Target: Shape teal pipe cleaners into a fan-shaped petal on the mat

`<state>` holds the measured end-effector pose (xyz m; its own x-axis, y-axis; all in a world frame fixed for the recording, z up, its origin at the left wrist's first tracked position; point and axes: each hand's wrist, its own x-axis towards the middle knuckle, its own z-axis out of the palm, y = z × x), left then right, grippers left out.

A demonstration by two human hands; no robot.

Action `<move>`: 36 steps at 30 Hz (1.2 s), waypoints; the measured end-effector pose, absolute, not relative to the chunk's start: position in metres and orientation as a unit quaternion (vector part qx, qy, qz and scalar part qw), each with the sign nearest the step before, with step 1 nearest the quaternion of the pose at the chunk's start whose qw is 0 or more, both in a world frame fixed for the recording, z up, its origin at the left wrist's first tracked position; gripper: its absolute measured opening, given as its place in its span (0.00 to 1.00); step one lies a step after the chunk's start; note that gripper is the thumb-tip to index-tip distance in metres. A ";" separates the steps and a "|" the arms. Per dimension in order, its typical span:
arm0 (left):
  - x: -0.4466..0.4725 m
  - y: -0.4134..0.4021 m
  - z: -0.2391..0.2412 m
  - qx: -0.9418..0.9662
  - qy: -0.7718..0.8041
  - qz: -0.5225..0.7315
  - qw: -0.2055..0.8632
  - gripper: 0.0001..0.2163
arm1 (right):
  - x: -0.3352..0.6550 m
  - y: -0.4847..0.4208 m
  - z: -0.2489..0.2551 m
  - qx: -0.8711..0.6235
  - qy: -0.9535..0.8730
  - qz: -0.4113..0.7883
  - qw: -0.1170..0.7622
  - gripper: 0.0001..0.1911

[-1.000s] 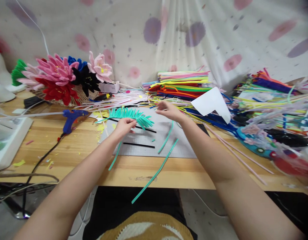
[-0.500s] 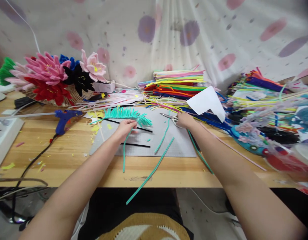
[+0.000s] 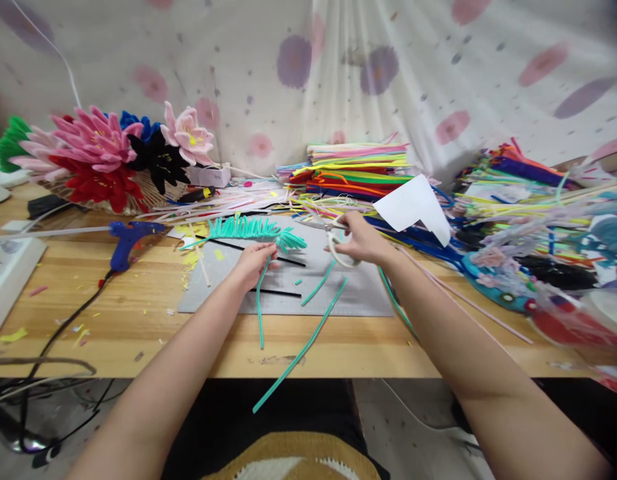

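Observation:
My left hand (image 3: 256, 265) pinches a teal pipe cleaner (image 3: 260, 310), whose free end hangs down toward the front of the table. Just beyond these fingers lies a fringed teal pipe-cleaner piece (image 3: 245, 229), with a small tuft at its right end. In my right hand (image 3: 359, 240) are scissors with pale handles (image 3: 334, 248), blades pointing left above the grey mat. Between the hands, one loose teal pipe cleaner (image 3: 318, 285) rests on the mat, and a longer teal one (image 3: 303, 350) sticks out past the table's front edge.
A grey cutting mat (image 3: 358, 293) bears black sticks (image 3: 283, 293) and teal snippets. Leftward are a blue glue gun (image 3: 125, 243) and pipe-cleaner flowers (image 3: 98, 143). Bundled pipe cleaners (image 3: 358, 167) lie behind, near white paper (image 3: 413, 203). More materials crowd the right side.
My right hand has lifted the scissors off the mat, its fingers now at the handles. My left hand and its pipe cleaner have shifted slightly right.

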<state>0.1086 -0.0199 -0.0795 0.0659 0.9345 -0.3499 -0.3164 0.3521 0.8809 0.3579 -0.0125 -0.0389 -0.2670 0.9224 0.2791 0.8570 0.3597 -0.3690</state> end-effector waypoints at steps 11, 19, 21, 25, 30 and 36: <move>0.114 -0.025 -0.098 0.335 0.439 0.494 0.672 0.10 | 0.292 -0.010 -0.080 -0.446 -0.869 -0.041 0.210 0.22; 0.115 -0.022 -0.109 0.403 0.428 0.526 0.615 0.16 | 0.290 -0.011 -0.084 -0.455 -0.872 -0.052 0.171 0.23; 0.113 -0.022 -0.109 0.417 0.429 0.525 0.605 0.16 | 0.290 -0.013 -0.084 -0.460 -0.871 -0.052 0.163 0.21; 0.110 -0.024 -0.108 0.412 0.436 0.524 0.604 0.18 | 0.288 -0.015 -0.083 -0.462 -0.872 -0.050 0.153 0.20; 0.109 -0.024 -0.108 0.407 0.447 0.520 0.603 0.19 | 0.286 -0.017 -0.084 -0.483 -0.862 -0.065 0.139 0.18; 0.109 -0.025 -0.108 0.414 0.445 0.515 0.604 0.17 | 0.285 -0.018 -0.082 -0.499 -0.857 -0.070 0.111 0.16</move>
